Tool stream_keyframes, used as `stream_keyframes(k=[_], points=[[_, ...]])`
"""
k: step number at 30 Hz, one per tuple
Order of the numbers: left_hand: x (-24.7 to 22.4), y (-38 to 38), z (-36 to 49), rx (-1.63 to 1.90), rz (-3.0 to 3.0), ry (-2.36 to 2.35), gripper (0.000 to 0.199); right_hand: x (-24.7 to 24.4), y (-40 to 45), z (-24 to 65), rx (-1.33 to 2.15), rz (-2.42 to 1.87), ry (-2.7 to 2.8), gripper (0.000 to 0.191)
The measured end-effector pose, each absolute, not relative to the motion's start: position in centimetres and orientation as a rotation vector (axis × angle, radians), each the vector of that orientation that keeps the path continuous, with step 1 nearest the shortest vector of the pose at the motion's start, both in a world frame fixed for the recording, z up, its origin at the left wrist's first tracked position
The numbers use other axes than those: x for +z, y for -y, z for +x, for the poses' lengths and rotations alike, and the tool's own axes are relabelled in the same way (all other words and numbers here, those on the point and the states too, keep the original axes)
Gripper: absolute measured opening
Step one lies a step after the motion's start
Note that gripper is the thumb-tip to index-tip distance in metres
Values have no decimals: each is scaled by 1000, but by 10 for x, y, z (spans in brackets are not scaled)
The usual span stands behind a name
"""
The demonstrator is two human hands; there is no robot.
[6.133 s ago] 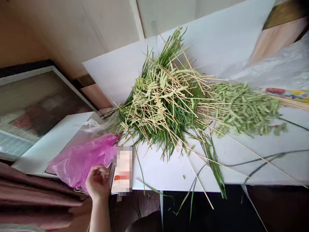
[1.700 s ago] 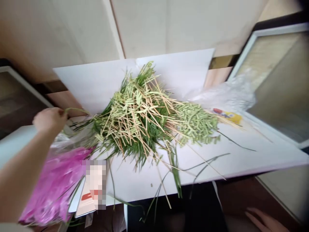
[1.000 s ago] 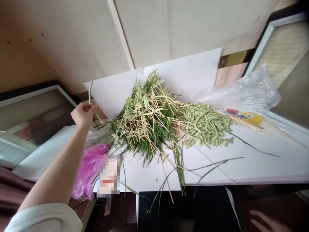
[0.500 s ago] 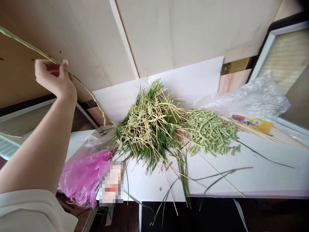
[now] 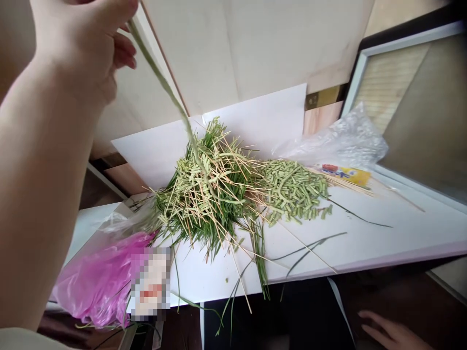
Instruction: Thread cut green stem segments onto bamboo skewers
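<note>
At upper left, the left hand (image 5: 85, 46) pinches 1 long green bean (image 5: 172, 96), slanting down before the pile of greens and sticks (image 5: 193, 214) at centre. At lower right, the right hand (image 5: 392, 333) has fingers loosely extended.

Pale panelled wall (image 5: 273, 43) at back. White board (image 5: 279, 114) low against it, behind white table (image 5: 375, 233). White-framed pane (image 5: 430, 112) far right. Dark brown floor (image 5: 412, 301).

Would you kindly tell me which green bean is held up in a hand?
The long, slender green bean gripped in the person's bare left hand, slanting downward; the others, mostly short green pieces, lie in piles on the white table.
</note>
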State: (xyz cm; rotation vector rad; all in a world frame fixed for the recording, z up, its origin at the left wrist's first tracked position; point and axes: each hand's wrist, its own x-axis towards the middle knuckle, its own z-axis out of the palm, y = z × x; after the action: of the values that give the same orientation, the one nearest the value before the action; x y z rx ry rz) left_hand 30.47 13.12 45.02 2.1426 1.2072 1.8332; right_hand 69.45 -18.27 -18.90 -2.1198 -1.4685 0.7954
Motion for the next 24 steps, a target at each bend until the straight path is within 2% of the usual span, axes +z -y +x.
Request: stream_keyframes(k=[4, 10, 15, 18, 21, 24], points=[[402, -117, 353, 1653, 2066, -865, 27, -176, 182, 693, 978, -2095, 1436, 49], [279, -91, 387, 1785, 1342, -587, 32, -154, 180, 688, 1165, -2023, 1387, 51], [150, -55, 381, 1640, 852, -902, 22, -145, 179, 683, 1159, -2030, 1418, 48], [91, -37, 372, 1603, 743, -1069, 21, -139, 178, 681, 1184, -2027, 1448, 47], [61, -29, 360, 1589, 696, -1131, 24, -134, 177, 678, 1209, -2021, 1466, 45], [53, -29, 346, 1596, 679, -1155, 25, -130, 177, 677, 1224, -2016, 1473, 45]])
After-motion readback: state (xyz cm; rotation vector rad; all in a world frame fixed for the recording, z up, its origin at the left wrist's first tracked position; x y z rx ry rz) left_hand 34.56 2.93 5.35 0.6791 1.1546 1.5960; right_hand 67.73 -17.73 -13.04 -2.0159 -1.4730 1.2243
